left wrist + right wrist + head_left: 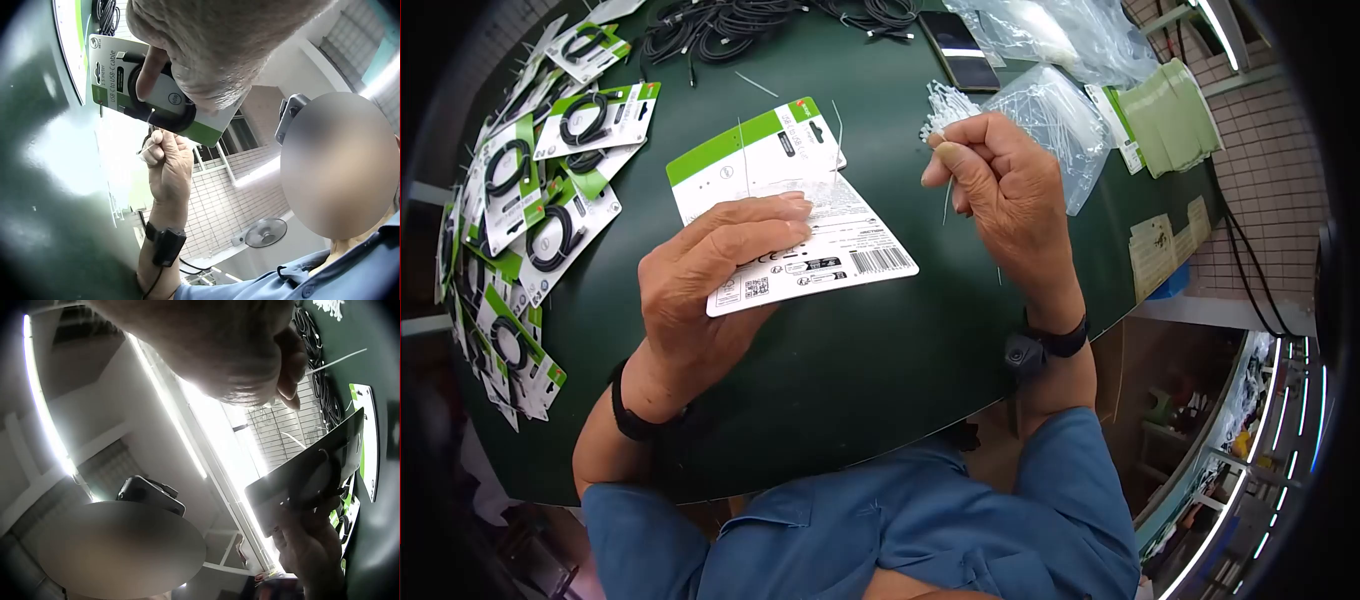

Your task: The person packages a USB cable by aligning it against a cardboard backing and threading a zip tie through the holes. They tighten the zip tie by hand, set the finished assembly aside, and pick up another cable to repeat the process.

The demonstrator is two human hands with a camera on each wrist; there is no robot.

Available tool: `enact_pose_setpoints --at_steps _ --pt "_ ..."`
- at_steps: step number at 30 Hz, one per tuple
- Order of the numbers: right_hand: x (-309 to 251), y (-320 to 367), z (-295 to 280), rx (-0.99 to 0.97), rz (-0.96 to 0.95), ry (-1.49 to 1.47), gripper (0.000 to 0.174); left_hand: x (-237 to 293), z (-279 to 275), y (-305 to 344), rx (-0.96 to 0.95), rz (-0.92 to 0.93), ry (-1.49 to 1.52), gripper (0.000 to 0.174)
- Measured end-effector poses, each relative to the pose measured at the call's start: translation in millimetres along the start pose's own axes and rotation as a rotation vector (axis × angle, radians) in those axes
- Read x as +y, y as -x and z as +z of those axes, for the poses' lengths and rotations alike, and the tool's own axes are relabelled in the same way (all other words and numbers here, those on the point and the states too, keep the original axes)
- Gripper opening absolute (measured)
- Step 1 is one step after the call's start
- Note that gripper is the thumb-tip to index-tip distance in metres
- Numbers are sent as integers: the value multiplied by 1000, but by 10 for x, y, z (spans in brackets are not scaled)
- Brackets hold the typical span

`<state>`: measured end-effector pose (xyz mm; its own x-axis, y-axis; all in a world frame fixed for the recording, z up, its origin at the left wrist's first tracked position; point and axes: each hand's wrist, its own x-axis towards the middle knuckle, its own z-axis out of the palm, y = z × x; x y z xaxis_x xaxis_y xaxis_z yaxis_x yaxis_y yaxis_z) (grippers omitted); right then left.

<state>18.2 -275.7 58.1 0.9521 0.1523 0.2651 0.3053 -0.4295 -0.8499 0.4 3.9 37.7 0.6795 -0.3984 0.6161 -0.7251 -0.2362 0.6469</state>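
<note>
My left hand (710, 250) grips a white cable card (830, 265), its printed barcode side up in the head view. The left wrist view shows a coiled black cable (165, 115) on its other side. Behind it is another card with a green strip (730, 148); thin white ties (743, 155) stick up around the two. To the right, my right hand (1010, 185) pinches a thin white tie (946, 205) between thumb and finger, its fingers curled, apart from the card. It is beside a pile of white ties (945, 105).
Packaged cables (550, 240) are heaped on the left of the green table (820, 370). Loose black cables (720, 30), a phone (960, 50) and a plastic bag of ties (1055, 120) lie toward the back. Green-white cards (1170, 115) are stacked at the right.
</note>
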Motion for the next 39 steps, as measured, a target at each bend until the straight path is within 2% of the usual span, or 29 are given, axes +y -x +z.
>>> enact_pose_setpoints --at_steps 10,13,15,18,20,21,24,26,39 --pt "-68 42 74 -70 0 -75 10 -66 4 22 8 -10 -10 32" --pt "37 -1 94 -60 -259 13 8 -93 15 14 32 27 -62 29" --pt "45 17 102 -45 -309 -20 8 -110 17 11 44 31 -99 28" --pt "5 73 173 -24 -405 -108 11 -145 26 6 79 169 -208 26" --pt "-89 137 212 86 -462 -187 15 -175 14 23 69 187 -251 26" --pt "-114 157 225 77 -455 -207 15 -188 16 34 63 225 -274 27" --pt "-162 192 237 -26 -596 -284 17 -250 1 45 55 276 -311 27" --pt "-185 229 251 -45 -577 -322 16 -276 -2 48 62 325 -323 28" --pt "-198 266 266 -123 -511 -400 15 -300 -6 56 63 342 -355 28"
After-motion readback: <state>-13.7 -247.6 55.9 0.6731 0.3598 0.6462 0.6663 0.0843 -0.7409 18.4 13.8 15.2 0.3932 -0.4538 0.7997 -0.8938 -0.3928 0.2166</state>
